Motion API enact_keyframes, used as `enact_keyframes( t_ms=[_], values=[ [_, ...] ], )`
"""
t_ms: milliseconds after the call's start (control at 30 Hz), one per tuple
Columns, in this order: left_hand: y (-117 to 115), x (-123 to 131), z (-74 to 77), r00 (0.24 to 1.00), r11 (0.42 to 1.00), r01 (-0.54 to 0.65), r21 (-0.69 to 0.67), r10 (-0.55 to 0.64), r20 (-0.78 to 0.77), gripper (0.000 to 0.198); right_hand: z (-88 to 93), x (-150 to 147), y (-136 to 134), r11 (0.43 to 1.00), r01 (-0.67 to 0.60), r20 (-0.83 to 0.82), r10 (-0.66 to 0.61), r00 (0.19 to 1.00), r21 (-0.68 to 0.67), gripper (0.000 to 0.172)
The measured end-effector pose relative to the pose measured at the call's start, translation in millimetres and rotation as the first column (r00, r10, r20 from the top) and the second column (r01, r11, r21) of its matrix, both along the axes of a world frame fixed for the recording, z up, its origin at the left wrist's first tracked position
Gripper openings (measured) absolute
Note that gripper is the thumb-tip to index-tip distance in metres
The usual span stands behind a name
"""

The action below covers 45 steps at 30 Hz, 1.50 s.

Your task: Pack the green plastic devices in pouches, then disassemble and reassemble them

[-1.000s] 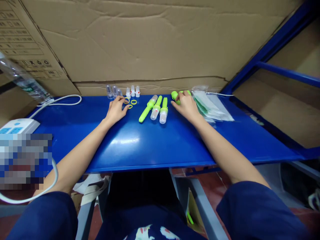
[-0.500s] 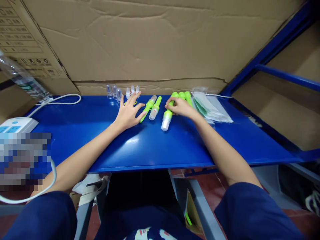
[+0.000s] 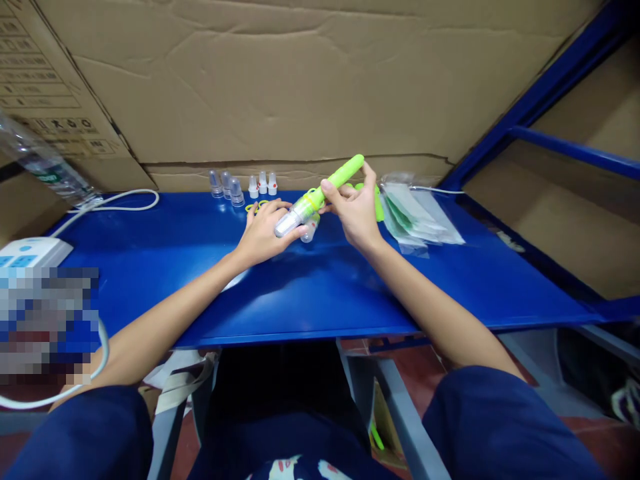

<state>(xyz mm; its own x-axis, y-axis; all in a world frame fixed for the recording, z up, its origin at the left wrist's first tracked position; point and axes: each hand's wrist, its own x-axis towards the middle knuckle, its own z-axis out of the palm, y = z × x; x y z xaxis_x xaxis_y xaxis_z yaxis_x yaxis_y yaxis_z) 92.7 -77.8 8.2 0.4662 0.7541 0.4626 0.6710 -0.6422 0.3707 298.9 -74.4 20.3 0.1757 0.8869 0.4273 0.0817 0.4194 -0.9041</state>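
Note:
My right hand (image 3: pixel 354 212) is closed around a green tool with a clear tip (image 3: pixel 320 194), lifted above the blue table (image 3: pixel 320 287) and tilted up to the right. My left hand (image 3: pixel 264 231) curls under the tool's clear tip and touches it. Another green tool (image 3: pixel 311 231) lies on the table beneath them, mostly hidden. Yellow rings (image 3: pixel 251 207) lie just beyond my left hand. More green handles (image 3: pixel 377 202) rest behind my right hand.
Small clear and white caps (image 3: pixel 240 185) stand in a row by the cardboard wall (image 3: pixel 280 87). Plastic bags (image 3: pixel 423 217) lie at the right. A white power strip (image 3: pixel 27 252), its cable (image 3: pixel 125 199) and a plastic bottle (image 3: pixel 45 167) sit at the left.
My right hand has lifted one green tool off the table and tilted it up. My left hand has moved right and closed in under its clear tip.

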Motion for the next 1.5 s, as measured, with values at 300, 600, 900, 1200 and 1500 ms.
enact_keyframes(
  t_ms=[300, 600, 900, 1200, 1500],
  values=[
    [30, -34, 1.5, 0.967, 0.914, 0.240, 0.326, -0.196, -0.162, 0.055, 16.8, 28, 2, 0.943, -0.087, -0.065, 0.070, 0.995, -0.322, 0.044],
    [34, -46, 1.9, 0.957, 0.925, 0.282, 0.255, -0.289, -0.013, 0.037, -2.9, 32, 13, 0.904, -0.238, -0.110, 0.213, 0.971, -0.355, 0.029],
    [45, -56, 9.7, 0.898, 0.888, 0.285, -0.360, -0.117, 0.423, 0.065, -1.9, 40, 10, 0.949, -0.276, 0.178, 0.301, 0.937, -0.152, 0.053],
    [50, -59, 7.6, 0.850, 0.885, 0.298, -0.357, -0.077, 0.521, 0.063, -6.0, 40, 11, 0.949, -0.232, 0.106, 0.259, 0.960, -0.216, 0.060],
    [67, -66, -8.8, 0.835, 0.861, 0.270, -0.431, 0.014, 0.549, 0.062, 6.5, 39, 1, 0.977, -0.034, 0.404, -0.056, 0.913, 0.212, 0.060]
  ],
)
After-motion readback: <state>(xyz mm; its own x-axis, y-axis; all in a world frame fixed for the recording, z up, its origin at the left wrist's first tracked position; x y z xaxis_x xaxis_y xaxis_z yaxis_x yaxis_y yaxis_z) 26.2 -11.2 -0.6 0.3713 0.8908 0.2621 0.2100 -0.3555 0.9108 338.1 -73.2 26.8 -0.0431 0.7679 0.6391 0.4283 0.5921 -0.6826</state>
